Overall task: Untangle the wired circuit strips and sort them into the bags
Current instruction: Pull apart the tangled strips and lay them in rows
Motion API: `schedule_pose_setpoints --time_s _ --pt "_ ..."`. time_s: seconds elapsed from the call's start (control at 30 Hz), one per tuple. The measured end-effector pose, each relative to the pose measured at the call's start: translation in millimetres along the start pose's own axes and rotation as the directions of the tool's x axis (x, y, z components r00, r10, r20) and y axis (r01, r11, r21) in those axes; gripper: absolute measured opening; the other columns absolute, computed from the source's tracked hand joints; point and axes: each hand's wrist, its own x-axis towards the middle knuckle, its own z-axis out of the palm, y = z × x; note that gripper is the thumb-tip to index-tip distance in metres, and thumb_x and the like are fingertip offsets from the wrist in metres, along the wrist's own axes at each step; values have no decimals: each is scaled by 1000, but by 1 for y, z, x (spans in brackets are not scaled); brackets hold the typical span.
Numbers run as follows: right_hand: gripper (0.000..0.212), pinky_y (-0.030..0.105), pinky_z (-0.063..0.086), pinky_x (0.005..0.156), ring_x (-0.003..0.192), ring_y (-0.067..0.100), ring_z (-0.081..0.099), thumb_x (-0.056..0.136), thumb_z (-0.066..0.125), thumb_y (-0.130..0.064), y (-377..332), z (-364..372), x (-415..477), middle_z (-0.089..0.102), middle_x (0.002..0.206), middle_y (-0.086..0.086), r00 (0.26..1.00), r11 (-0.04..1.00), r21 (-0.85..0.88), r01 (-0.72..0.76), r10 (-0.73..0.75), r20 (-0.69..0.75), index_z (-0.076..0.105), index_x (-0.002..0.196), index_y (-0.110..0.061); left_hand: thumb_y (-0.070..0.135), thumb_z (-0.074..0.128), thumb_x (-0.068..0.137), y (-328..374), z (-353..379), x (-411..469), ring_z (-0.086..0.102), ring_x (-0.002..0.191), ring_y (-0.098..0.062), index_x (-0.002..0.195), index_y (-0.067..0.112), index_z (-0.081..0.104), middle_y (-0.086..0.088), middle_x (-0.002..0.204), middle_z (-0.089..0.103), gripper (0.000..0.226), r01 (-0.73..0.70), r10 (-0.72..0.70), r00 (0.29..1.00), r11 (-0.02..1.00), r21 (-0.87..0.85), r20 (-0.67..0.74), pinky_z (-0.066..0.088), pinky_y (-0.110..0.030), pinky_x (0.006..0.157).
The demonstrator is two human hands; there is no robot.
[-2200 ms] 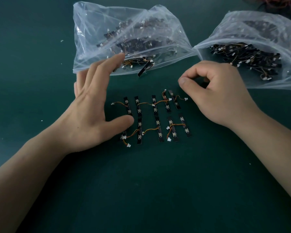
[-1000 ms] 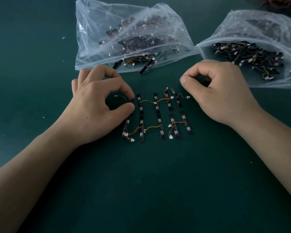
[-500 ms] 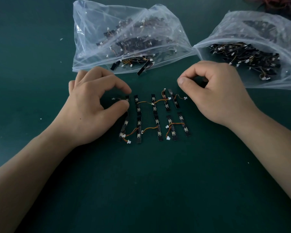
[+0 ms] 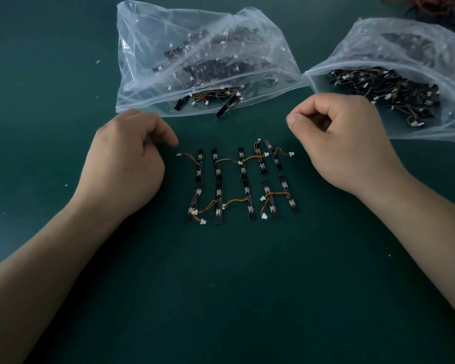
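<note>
Ten short black circuit strips with orange-yellow leads and white plug ends lie flat on the dark green bench, in two rows of five between your hands. Several leads cross onto neighbouring strips. Judgement: this batch is mostly untangled and laid out, but none of it is bagged.

Your left hand rests just left of the rows, fingers curled under and gripping nothing, index tip near one white plug. Your right hand sits right of the upper row, fingers curled in with the thumb across. Cannot tell whether it pinches anything.

Behind the rows, the crumpled clear plastic bag in the middle already holds many strips, two poking from its mouth. The second clear plastic bag at the right is also well filled.

A reddish wire heap sits at the far right corner, too blurred to identify; possibly unsorted stock.
</note>
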Motion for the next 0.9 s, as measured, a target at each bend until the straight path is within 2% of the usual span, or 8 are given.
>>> schedule_pose_setpoints --time_s 0.07,0.1,0.2,0.3,0.4,0.6,0.73,0.9 --pt "14 5 36 55 62 -3 59 97 66 -30 4 0 2 65 72 -30 999 999 -38 -26 27 21 74 86 -28 -10 42 80 -2 1 0 49 84 -8 86 26 71 6 92 61 47 -7 7 1000 998 55 -5 39 -20 74" --pt "12 10 39 57 62 -3 59 97 66 -30 6 -1 3 64 69 -28 998 997 -79 -20 24 50 73 88 -29 -10 42 80 -3 2 -1 51 88 -14 86 27 70 6 94 62 46 -11 12 1000 997 76 -6 40 -28 76" --pt "8 30 48 64 62 0 56 98 65 -34 9 -7 5 60 64 -17 988 976 -211 48 -16 152 72 96 -31 -8 42 81 -5 3 0 53 93 -21 86 29 69 7 94 61 46 -23 23 1000 996 88 1 43 -35 78" --pt "9 36 50 65 63 6 57 98 65 -36 11 -13 9 61 64 -12 979 975 -204 90 -48 198 72 99 -31 -3 43 85 -5 1 -3 53 93 -22 89 33 66 10 98 60 43 -25 26 1000 990 137 -1 48 -40 77" --pt "8 40 52 65 59 12 55 99 64 -33 14 -12 10 58 58 -6 977 971 -206 118 -77 199 71 97 -29 5 44 89 -3 0 -6 55 89 -23 93 35 63 14 104 59 36 -29 32 999 972 233 -7 49 -42 72" --pt "7 40 52 67 61 12 55 100 64 -32 15 -10 9 60 66 -16 978 973 -197 116 -78 192 69 96 -29 5 43 88 -2 0 -5 57 90 -26 93 33 63 14 103 59 35 -35 35 999 976 216 6 51 -44 72" --pt "8 40 53 67 60 12 54 99 63 -33 15 -10 9 60 66 -15 978 975 -192 114 -77 193 69 96 -29 6 44 88 -2 -1 -5 57 90 -27 93 32 64 12 103 60 33 -55 52 998 974 218 17 53 -47 72" --pt "8 39 53 67 62 10 55 99 63 -33 16 -9 9 60 67 -18 979 973 -197 117 -79 190 69 97 -29 7 46 88 -3 1 -4 56 89 -24 92 33 62 14 101 59 31 -47 48 999 975 216 -1 50 -42 71"
